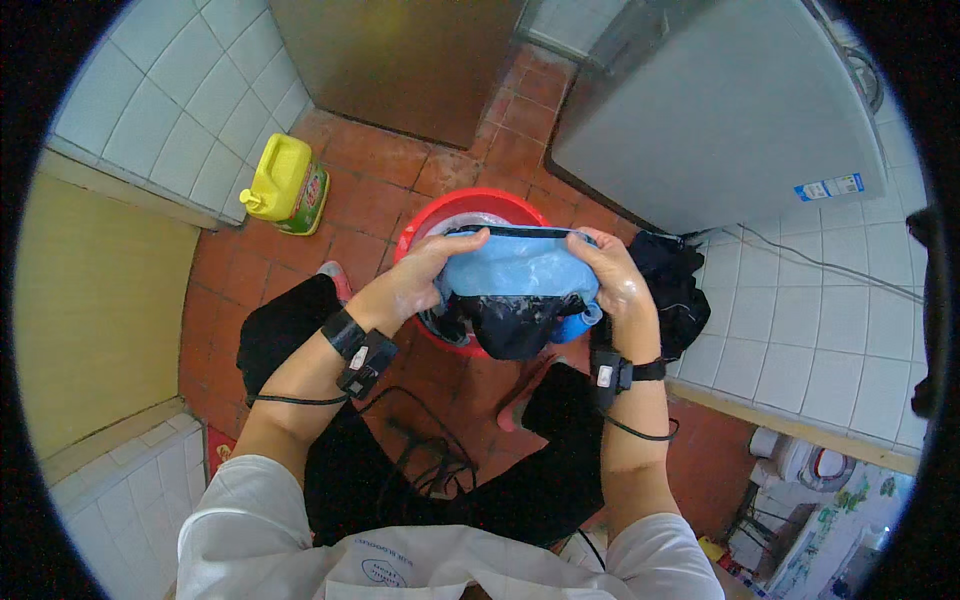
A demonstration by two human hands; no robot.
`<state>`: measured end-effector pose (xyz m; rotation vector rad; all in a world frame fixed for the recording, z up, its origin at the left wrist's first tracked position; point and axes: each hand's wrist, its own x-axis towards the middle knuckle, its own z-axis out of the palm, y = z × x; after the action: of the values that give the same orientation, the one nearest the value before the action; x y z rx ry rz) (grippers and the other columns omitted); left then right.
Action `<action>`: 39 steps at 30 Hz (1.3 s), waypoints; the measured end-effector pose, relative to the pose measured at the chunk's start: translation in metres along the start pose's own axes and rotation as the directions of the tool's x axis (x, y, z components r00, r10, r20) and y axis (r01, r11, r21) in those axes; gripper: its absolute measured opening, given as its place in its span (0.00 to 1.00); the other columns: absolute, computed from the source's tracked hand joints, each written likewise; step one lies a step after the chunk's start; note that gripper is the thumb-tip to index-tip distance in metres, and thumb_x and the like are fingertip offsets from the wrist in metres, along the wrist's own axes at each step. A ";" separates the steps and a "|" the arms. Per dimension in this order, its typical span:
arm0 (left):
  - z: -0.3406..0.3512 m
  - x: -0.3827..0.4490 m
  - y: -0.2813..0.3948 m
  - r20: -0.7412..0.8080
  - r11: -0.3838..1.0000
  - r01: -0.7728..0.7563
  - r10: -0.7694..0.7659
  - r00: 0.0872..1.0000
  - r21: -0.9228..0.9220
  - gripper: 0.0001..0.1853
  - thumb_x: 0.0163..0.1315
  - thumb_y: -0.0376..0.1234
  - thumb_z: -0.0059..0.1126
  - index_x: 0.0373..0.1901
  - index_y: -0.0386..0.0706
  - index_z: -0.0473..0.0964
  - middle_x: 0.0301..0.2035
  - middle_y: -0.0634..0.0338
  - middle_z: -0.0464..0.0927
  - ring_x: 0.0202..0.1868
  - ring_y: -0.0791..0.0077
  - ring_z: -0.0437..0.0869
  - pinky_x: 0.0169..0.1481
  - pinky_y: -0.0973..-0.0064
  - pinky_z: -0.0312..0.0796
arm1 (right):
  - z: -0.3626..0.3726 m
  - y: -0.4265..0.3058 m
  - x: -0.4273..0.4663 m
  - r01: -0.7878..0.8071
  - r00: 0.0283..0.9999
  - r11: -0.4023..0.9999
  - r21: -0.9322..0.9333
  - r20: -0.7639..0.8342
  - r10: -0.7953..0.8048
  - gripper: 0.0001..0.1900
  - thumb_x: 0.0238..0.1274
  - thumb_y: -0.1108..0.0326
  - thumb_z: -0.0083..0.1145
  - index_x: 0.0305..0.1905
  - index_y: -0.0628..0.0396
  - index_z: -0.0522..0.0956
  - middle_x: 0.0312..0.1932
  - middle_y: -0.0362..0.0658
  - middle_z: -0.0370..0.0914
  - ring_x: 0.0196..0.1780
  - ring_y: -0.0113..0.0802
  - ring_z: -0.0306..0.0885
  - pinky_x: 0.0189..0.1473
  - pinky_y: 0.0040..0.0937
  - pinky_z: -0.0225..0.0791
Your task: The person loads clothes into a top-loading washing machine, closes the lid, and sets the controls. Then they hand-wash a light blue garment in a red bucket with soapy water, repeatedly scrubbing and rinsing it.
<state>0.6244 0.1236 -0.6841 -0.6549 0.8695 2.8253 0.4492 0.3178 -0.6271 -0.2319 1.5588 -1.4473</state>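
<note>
A wet blue and black cloth item (517, 266), probably a garment, is stretched between my two hands above a red plastic basin (480, 199). My left hand (420, 281) grips its left end, thumb along the dark top edge. The right end is pinched in my right hand (615, 274), which has whitish suds on the wrist side. Whitish foam shows inside the basin behind the cloth. Just below my right hand, at the basin's side, is a blue plastic object (581, 322), partly hidden by the cloth.
A yellow detergent jug (289, 184) stands on the tiled floor at the left. Dark clothing (667, 292) lies right of the basin, by the wall. A large grey panel (712, 112) stands behind. Black cables (435, 457) lie between my legs.
</note>
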 end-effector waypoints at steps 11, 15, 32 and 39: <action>-0.001 -0.010 0.007 -0.209 0.988 -0.054 0.084 0.974 0.146 0.28 0.71 0.51 0.57 0.57 0.34 0.75 0.49 0.52 0.82 0.50 0.67 0.83 0.60 0.68 0.72 | -0.052 -0.003 -0.010 0.068 0.994 0.617 -0.784 0.103 0.023 0.14 0.49 0.65 0.75 0.37 0.62 0.84 0.29 0.34 0.78 0.33 0.22 0.73 0.41 0.25 0.70; 0.000 -0.008 0.005 -0.211 0.955 -0.159 0.215 0.954 0.252 0.30 0.72 0.52 0.55 0.57 0.32 0.74 0.47 0.53 0.83 0.49 0.69 0.82 0.59 0.70 0.72 | -0.056 -0.008 -0.013 0.128 0.989 0.913 -0.388 0.118 -0.089 0.16 0.61 0.62 0.69 0.49 0.61 0.83 0.39 0.37 0.83 0.42 0.23 0.77 0.50 0.24 0.69; 0.021 0.037 -0.034 -0.392 0.955 -0.050 0.168 0.904 0.294 0.30 0.73 0.60 0.45 0.36 0.43 0.81 0.39 0.60 0.81 0.39 0.74 0.79 0.49 0.73 0.71 | 0.088 0.043 -0.017 0.644 0.684 0.320 -0.694 0.336 -0.647 0.15 0.50 0.57 0.73 0.37 0.54 0.82 0.31 0.50 0.84 0.35 0.51 0.84 0.41 0.38 0.75; 0.037 0.045 -0.068 -0.377 0.976 -0.216 0.187 0.907 -0.034 0.30 0.71 0.60 0.50 0.48 0.41 0.80 0.38 0.66 0.80 0.33 0.78 0.77 0.39 0.76 0.68 | 0.098 0.044 0.007 0.425 0.558 0.643 -0.637 -0.375 -0.740 0.16 0.66 0.62 0.64 0.28 0.65 0.78 0.18 0.51 0.67 0.23 0.29 0.66 0.28 0.34 0.62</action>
<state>0.5862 0.2002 -0.7105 -1.2097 0.9348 2.9787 0.5370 0.2597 -0.6515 -0.7281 2.5825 -1.7287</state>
